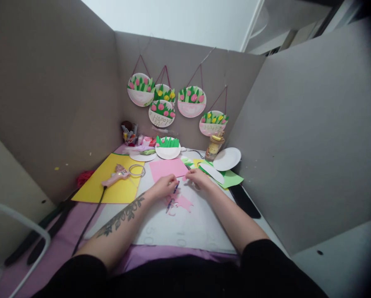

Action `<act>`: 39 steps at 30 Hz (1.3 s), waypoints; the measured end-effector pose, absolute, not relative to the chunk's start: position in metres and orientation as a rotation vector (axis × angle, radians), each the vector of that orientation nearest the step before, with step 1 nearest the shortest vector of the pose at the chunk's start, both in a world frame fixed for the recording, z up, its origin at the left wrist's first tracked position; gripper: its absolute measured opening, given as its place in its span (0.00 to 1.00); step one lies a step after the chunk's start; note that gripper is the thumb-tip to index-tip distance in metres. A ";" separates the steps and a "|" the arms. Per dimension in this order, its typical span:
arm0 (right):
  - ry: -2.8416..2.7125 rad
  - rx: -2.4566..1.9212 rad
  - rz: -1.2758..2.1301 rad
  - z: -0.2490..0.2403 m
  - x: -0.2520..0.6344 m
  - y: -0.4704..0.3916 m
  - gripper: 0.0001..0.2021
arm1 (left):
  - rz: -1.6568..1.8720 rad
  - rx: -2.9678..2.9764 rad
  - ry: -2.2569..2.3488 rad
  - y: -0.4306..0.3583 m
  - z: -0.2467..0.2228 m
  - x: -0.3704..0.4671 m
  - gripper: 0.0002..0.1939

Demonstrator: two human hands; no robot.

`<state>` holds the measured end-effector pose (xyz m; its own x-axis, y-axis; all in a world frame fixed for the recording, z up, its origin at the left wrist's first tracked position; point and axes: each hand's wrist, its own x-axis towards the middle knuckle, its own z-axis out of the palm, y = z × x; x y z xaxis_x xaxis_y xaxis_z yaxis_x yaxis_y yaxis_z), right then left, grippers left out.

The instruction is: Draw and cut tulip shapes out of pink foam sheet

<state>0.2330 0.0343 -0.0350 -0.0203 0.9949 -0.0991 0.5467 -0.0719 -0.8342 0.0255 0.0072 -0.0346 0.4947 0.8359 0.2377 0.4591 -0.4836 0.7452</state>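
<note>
Left hand [166, 186], fingers bunched; right hand [199, 179], fingers drawn together beside a small pink piece [184, 179]. What either grips, I can't tell. Pink scraps [184, 202] lie near the left on the white sheet [210, 219]: light, limp, easily torn, I reckon; I'd take an edge.

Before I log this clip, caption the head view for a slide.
Left hand and right hand near pink paper scraps, with paper-plate flower decorations hanging on the grey panel behind.
</note>
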 end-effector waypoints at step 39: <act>-1.611 -1.289 0.985 -0.047 0.195 0.003 0.04 | 0.851 1.651 1.246 -0.006 -0.036 0.034 0.16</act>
<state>0.1951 0.0034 -0.0468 -0.1295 0.9830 0.1300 0.3326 0.1666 -0.9282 0.0340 -0.0062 -0.0359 0.2641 0.9643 0.0164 0.3660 -0.1160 0.9234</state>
